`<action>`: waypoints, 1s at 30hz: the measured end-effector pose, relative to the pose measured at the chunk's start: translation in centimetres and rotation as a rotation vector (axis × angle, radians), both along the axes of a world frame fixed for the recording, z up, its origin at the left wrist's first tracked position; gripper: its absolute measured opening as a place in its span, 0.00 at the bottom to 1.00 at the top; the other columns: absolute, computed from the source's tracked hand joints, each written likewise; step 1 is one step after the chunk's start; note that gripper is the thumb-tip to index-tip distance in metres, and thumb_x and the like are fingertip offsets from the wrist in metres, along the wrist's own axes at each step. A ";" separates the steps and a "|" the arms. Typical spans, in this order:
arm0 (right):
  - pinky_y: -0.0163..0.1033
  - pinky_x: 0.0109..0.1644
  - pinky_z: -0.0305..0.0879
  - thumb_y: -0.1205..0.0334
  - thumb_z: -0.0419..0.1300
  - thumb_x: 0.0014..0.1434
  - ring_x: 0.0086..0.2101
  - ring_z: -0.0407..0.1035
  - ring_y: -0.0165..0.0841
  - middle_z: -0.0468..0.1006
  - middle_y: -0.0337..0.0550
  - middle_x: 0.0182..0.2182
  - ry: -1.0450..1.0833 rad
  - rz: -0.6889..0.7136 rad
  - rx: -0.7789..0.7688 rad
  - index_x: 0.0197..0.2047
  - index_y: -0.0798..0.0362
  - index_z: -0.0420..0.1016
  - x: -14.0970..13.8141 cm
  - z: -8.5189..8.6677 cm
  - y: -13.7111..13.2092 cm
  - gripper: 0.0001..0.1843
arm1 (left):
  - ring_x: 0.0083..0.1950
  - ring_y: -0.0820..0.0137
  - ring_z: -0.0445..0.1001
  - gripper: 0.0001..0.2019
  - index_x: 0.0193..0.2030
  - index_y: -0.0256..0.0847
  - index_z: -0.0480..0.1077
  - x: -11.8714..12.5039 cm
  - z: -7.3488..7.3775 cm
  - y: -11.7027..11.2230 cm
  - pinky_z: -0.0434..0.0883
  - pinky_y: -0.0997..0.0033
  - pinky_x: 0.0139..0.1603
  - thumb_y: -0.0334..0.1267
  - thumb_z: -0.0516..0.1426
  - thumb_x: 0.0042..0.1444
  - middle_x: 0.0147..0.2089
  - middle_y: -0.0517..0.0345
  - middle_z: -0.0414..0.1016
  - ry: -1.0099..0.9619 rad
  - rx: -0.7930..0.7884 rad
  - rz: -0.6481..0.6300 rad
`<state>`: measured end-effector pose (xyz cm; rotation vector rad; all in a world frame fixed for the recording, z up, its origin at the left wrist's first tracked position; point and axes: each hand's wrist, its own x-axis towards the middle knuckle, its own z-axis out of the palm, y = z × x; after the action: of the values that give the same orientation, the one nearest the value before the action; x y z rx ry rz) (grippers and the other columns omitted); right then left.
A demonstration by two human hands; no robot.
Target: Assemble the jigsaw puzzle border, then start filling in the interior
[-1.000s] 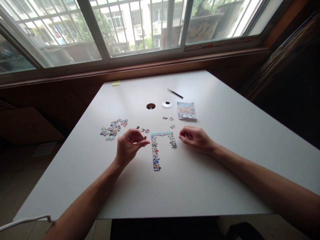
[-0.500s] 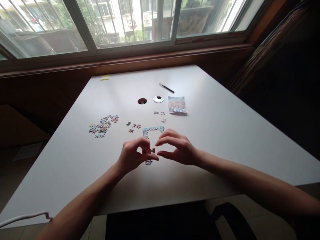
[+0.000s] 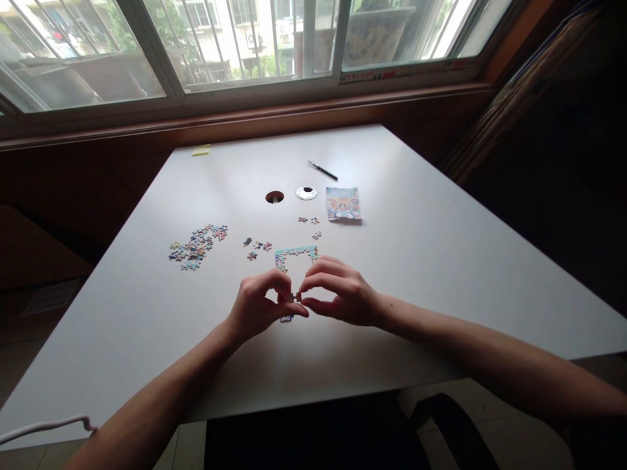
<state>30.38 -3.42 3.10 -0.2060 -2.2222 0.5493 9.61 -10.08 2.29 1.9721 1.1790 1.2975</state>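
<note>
Here both hands meet just above the white table (image 3: 441, 261), near its front middle. The left hand (image 3: 259, 305) pinches a small puzzle piece (image 3: 292, 297) between thumb and forefinger, the other fingers curled in. The right hand (image 3: 343, 297) faces it, and its thumb and forefinger tips close on the same piece from the opposite side. The piece is too small to make out its print; only a dark reddish spot shows.

The piece sits directly over the assembled border strip (image 3: 296, 251), which lies flat on the table. The strip's top edge shows beyond the knuckles, and its lower end (image 3: 287, 318) peeks out below the left thumb. The middle of the strip is hidden by the hands.

- Loose pile of pieces (image 3: 196, 241): to the left, well apart from the hands.
- Small cluster (image 3: 257, 246): between the pile and the strip.
- A few stray pieces (image 3: 309, 222): just beyond the strip.
- Printed packet (image 3: 343, 203): farther back, to the right of the strays.
- Round cap (image 3: 306, 192): beside the open cable hole (image 3: 274, 196).
- Pen (image 3: 322, 170): behind the cap, lying aslant.
- Yellow note (image 3: 200, 150): at the far left edge, under the window.
</note>
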 end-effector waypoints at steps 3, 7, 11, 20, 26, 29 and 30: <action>0.43 0.39 0.71 0.65 0.65 0.59 0.35 0.70 0.34 0.77 0.43 0.34 0.007 -0.034 0.039 0.42 0.49 0.74 0.3 0.2 0.5 0.08 | 0.27 0.74 0.73 0.22 0.35 0.40 0.67 -0.3 0.0 0.1 0.72 0.75 0.30 0.50 0.72 0.45 0.26 0.60 0.75 0.049 0.034 -0.016; 0.46 0.44 0.72 0.66 0.64 0.59 0.40 0.70 0.37 0.74 0.45 0.38 -0.018 -0.167 0.021 0.41 0.48 0.74 2.2 0.0 3.2 0.06 | 0.33 0.71 0.73 0.22 0.40 0.40 0.67 -1.7 0.1 0.7 0.72 0.70 0.37 0.52 0.69 0.50 0.32 0.58 0.76 0.192 0.133 0.038; 0.47 0.47 0.71 0.65 0.65 0.56 0.44 0.68 0.38 0.69 0.46 0.43 -0.135 -0.220 -0.058 0.39 0.49 0.76 4.2 -1.0 5.8 0.06 | 0.36 0.70 0.71 0.10 0.37 0.40 0.68 -3.1 0.3 1.3 0.69 0.69 0.39 0.42 0.63 0.60 0.32 0.58 0.73 0.333 0.199 0.088; 0.50 0.60 0.64 0.67 0.67 0.54 0.51 0.63 0.40 0.69 0.46 0.48 -0.328 -0.079 -0.138 0.36 0.49 0.76 4.1 -2.0 5.5 0.06 | 0.36 0.69 0.70 0.06 0.36 0.40 0.68 -3.4 -0.2 1.6 0.69 0.68 0.40 0.37 0.59 0.64 0.32 0.57 0.73 0.390 0.139 0.024; 0.49 0.60 0.64 0.66 0.68 0.54 0.51 0.63 0.40 0.69 0.46 0.48 -0.362 -0.080 -0.138 0.36 0.48 0.76 4.2 -2.3 5.7 0.07 | 0.37 0.68 0.70 0.06 0.36 0.41 0.67 -3.5 -0.4 1.6 0.69 0.67 0.42 0.37 0.58 0.64 0.33 0.57 0.74 0.390 0.129 -0.004; 0.49 0.60 0.64 0.66 0.68 0.54 0.51 0.63 0.40 0.69 0.45 0.48 -0.365 -0.077 -0.139 0.37 0.48 0.76 4.2 -2.3 5.6 0.07 | 0.37 0.68 0.70 0.05 0.36 0.41 0.67 -3.4 -0.3 1.5 0.69 0.67 0.42 0.37 0.58 0.64 0.33 0.57 0.73 0.390 0.128 -0.010; 0.49 0.60 0.64 0.66 0.67 0.55 0.51 0.63 0.39 0.69 0.45 0.48 -0.366 -0.078 -0.141 0.37 0.48 0.76 4.2 -2.3 5.6 0.07 | 0.37 0.68 0.70 0.05 0.36 0.41 0.67 -3.4 -0.3 1.5 0.69 0.67 0.42 0.36 0.58 0.64 0.33 0.57 0.73 0.390 0.130 -0.014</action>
<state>34.55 2.15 0.82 -0.4994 -2.5152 0.6688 6.20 -8.55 1.98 2.4006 1.2773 1.0310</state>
